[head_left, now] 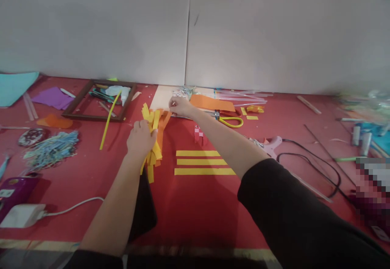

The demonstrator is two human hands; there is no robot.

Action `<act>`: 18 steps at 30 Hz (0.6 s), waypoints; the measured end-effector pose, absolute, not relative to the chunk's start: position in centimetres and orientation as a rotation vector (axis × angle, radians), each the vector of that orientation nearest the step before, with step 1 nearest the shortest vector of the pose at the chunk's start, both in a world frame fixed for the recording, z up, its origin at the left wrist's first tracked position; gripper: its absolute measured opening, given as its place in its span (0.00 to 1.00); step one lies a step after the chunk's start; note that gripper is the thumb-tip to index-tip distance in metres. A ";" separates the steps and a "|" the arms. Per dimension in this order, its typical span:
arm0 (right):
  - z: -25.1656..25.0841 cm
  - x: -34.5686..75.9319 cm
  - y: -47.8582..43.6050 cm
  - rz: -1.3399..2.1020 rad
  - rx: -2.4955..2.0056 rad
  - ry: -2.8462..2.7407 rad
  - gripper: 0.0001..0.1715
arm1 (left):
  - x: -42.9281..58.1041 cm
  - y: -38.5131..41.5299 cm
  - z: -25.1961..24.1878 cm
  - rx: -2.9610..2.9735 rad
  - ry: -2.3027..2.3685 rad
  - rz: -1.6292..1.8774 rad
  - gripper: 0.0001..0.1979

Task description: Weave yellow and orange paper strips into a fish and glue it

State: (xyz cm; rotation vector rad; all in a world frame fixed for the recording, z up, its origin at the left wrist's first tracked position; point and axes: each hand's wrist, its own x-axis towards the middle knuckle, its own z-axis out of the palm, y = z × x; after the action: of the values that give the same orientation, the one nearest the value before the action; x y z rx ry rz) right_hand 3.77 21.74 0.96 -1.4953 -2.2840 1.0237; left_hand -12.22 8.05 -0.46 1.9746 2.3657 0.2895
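Note:
My left hand (140, 139) is closed round a loose bunch of yellow paper strips (156, 152), which fan out above and below the fingers. Orange paper strips (164, 125) lie against the right side of this bunch. Farther back, my right hand (180, 106) has its fingers curled together over the edge of a cream sheet (160, 97); whatever they pinch is hidden. Three yellow strips (198, 162) lie flat in parallel rows on the red table (195, 216). Just behind them is a small red-and-pink checked paper piece (199, 134).
Yellow-handled scissors (231, 121) and an orange sheet (213, 103) lie beyond my right forearm. A pink glue gun (272, 145) with a black cord is to the right. At left are a brown frame (73, 102), thin twisted strands (55, 149) and a white charger (22, 215).

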 end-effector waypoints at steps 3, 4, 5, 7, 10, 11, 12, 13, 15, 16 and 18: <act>1.0 3.4 21.8 0.952 -1.574 -2.344 0.20 | -12.2 8.1 -0.6 1.987 2.371 0.301 0.19; 1.0 3.1 21.8 0.930 -1.602 -2.359 0.20 | -12.3 8.1 -0.7 1.993 2.371 0.305 0.19; 1.1 2.8 21.8 0.912 -1.627 -2.370 0.21 | -12.3 8.1 -0.7 1.998 2.372 0.310 0.19; 1.2 2.2 21.7 0.891 -1.662 -2.383 0.21 | -12.4 8.1 -0.8 2.005 2.375 0.321 0.19; 1.4 1.3 21.6 0.881 -1.682 -2.392 0.20 | -12.4 8.0 -1.0 2.014 2.378 0.335 0.19; 1.4 1.1 21.5 0.882 -1.683 -2.395 0.20 | -12.4 8.0 -1.0 2.018 2.377 0.340 0.19; 1.5 0.8 21.5 0.885 -1.682 -2.398 0.20 | -12.5 8.0 -1.1 2.022 2.377 0.345 0.19; 1.5 0.6 21.5 0.889 -1.682 -2.401 0.20 | -12.5 8.0 -1.1 2.025 2.377 0.350 0.19; 1.6 0.2 21.5 0.900 -1.687 -2.405 0.20 | -12.5 8.0 -1.2 2.029 2.376 0.360 0.20; 1.7 0.0 21.5 0.907 -1.689 -2.407 0.20 | -12.5 8.0 -1.3 2.030 2.376 0.364 0.20; 1.7 -0.4 21.4 0.920 -1.691 -2.410 0.20 | -12.5 8.1 -1.3 2.028 2.372 0.371 0.21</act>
State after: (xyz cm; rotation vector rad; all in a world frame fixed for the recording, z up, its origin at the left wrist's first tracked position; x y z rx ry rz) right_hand -0.36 21.43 1.70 -1.6907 -2.4103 0.9198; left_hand -12.52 8.05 -1.28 2.0282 2.3715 0.3713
